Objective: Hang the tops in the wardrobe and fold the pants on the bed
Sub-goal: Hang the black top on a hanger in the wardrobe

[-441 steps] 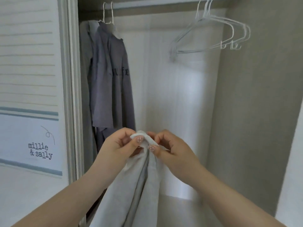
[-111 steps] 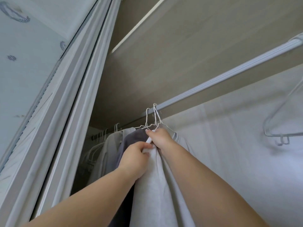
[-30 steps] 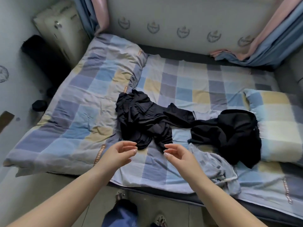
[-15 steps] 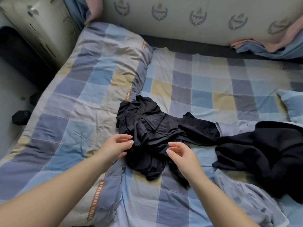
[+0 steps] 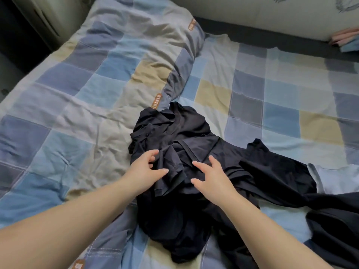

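Observation:
A crumpled black garment (image 5: 174,136) with a collar and buttons lies in a heap on the checked bed (image 5: 272,90). My left hand (image 5: 144,171) hovers at its left side with the fingers spread and slightly bent, fingertips at the cloth. My right hand (image 5: 210,179) is over the middle of the heap, fingers spread, holding nothing. More black cloth (image 5: 275,171) trails off to the right. A second dark garment (image 5: 334,226) lies at the right edge, and a pale grey-blue garment (image 5: 334,177) shows beside it.
A checked quilt (image 5: 87,98) is bunched on the left half of the bed. A padded headboard or wall (image 5: 252,12) runs along the far side. Folded pink and blue fabric (image 5: 347,39) sits at the far right. A dark gap (image 5: 17,35) lies beyond the bed's left corner.
Both hands have reached forward and down onto the black heap, and my view has moved closer to the bed. Earlier I hung a pale top in the wardrobe.

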Available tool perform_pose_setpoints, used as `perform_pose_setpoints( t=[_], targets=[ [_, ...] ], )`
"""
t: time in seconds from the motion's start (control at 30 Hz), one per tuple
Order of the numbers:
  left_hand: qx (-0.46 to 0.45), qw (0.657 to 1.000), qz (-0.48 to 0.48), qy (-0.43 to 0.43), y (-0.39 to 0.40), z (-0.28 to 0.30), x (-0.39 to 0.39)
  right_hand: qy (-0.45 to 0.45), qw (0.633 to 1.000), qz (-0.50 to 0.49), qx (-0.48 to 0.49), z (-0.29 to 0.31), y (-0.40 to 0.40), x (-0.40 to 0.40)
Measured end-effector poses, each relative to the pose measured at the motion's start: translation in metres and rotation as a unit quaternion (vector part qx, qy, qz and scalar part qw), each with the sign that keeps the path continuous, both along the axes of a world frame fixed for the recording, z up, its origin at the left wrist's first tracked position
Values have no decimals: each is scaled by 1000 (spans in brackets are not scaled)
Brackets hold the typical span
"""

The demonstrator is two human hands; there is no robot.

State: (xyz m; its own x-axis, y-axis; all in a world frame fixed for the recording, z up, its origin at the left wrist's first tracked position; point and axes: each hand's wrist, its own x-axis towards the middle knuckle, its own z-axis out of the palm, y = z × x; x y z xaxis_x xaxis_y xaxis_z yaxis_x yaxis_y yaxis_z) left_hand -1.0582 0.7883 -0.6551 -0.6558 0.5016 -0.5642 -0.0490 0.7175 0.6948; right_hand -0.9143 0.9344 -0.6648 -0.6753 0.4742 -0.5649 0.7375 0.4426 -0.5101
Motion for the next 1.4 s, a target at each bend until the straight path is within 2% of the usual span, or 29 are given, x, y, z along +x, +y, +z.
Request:
perform_pose_setpoints(
  t=[0.2, 0.3, 0.4, 0.5, 0.63, 0.77, 0.83, 0.9, 1.0, 1.1, 1.23, 1.3, 1.4],
  targets=[
    [-9, 996, -70, 52, 12, -37, -2, 4, 996, 77, 53, -36, 9, -21],
    [10, 995, -39, 90, 10, -44, -4, 14, 991, 81, 104, -48, 8, -25],
    [70, 994, 42, 69, 3, -36, -8, 66, 989, 0, 130, -50, 8, -23],
    [73, 992, 89, 53, -6, -19, -10, 146, 975, -124, 113, -38, 8, -19],
    [73, 993, 92, 24, -8, 9, -5, 244, 937, -250, 21, -1, 10, -11],
    [73, 992, 74, 68, -4, 62, 6, 334, 895, -292, -38, 72, 16, 2],
    [102, 990, 37, 86, 2, 95, 12, 364, 882, -292, -61, 114, 16, 8],
    [138, 984, -33, 106, 8, 140, 23, 390, 878, -267, -76, 163, 15, 17],
    [137, 963, -174, 151, 17, 204, 39, 431, 871, -217, -93, 229, 7, 24],
    [126, 935, -241, 229, 29, 274, 54, 469, 860, -183, -78, 309, 0, 30],
    [83, 913, -252, 310, 36, 366, 69, 532, 831, -155, -51, 413, -5, 47],
    [98, 907, -238, 332, 36, 407, 72, 562, 816, -129, -43, 457, -7, 56],
    [163, 937, -161, 262, 28, 475, 81, 582, 807, -102, -28, 515, -16, 77]
  ],
)
